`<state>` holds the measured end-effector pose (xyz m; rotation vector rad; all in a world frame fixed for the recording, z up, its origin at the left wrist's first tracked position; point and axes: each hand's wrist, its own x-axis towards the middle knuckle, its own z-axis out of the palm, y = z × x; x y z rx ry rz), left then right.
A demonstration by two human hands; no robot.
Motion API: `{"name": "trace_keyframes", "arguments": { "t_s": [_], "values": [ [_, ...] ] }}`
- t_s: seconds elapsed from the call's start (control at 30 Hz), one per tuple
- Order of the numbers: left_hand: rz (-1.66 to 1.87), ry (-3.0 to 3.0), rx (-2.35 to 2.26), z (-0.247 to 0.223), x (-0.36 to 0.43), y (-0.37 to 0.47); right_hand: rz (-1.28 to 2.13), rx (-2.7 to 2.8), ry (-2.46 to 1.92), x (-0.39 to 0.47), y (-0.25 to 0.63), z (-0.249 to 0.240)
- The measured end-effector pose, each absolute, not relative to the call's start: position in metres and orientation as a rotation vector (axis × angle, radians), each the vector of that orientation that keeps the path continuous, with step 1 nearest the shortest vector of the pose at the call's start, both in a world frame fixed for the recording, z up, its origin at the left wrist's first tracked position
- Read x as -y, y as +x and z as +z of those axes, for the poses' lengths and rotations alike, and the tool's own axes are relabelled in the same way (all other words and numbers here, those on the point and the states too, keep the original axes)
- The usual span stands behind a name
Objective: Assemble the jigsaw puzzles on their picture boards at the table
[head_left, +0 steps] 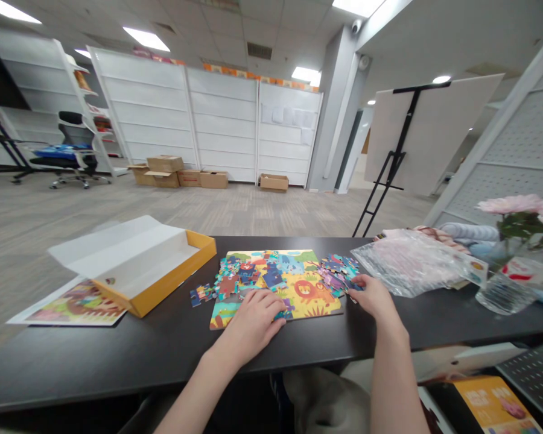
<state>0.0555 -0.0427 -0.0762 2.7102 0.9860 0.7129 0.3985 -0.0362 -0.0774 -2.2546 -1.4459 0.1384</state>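
Note:
A colourful animal jigsaw puzzle point(305, 290) lies on the black table, its lion picture showing on the right side. Loose puzzle pieces point(230, 283) are heaped over its left and middle parts. My left hand point(256, 313) rests palm down on the puzzle's near edge, fingers stretched out and partly covering it. Beyond the puzzle's right edge, a second heap of pieces point(339, 265) spreads on the table. At the near side of that heap, my right hand point(374, 296) pinches a dark blue puzzle piece point(355, 286) between thumb and fingers; most of it is hidden.
An open yellow box point(172, 274) with a white lid stands at the left, over a picture sheet point(75, 304). Clear plastic bags point(411, 262) and a glass vase point(509, 286) with pink flowers are at the right. The black table's point(163, 355) front edge runs close to me.

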Motion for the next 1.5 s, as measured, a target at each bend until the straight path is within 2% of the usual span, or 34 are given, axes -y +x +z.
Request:
{"name": "trace_keyframes", "arguments": {
  "t_s": [0.27,0.47,0.8,0.93,1.07,1.27,1.5],
  "values": [
    [0.702,2.723,-1.020,-0.072,0.044,0.055,0.011,1.648,-2.177,0.028,0.377,-0.075],
    [0.682,2.715,-1.045,-0.073,0.044,0.055,0.171,1.719,-2.113,0.021,0.353,-0.076],
    [0.689,2.677,-1.017,-0.073,0.047,0.054,0.173,1.723,-1.898,0.023,0.344,-0.068],
    [0.696,2.664,-1.023,-0.070,0.046,0.052,0.428,1.935,-1.677,0.031,0.322,-0.057],
    [0.773,2.600,-1.096,-0.065,0.035,0.035,0.634,1.989,-1.727,0.037,0.304,-0.054],
    [0.676,2.448,-1.327,-0.060,0.020,-0.004,0.709,1.981,-1.824,0.031,0.307,-0.068],
    [0.559,2.513,-1.302,-0.063,0.025,0.001,0.678,1.944,-1.841,0.034,0.292,-0.060]
  ]
}}
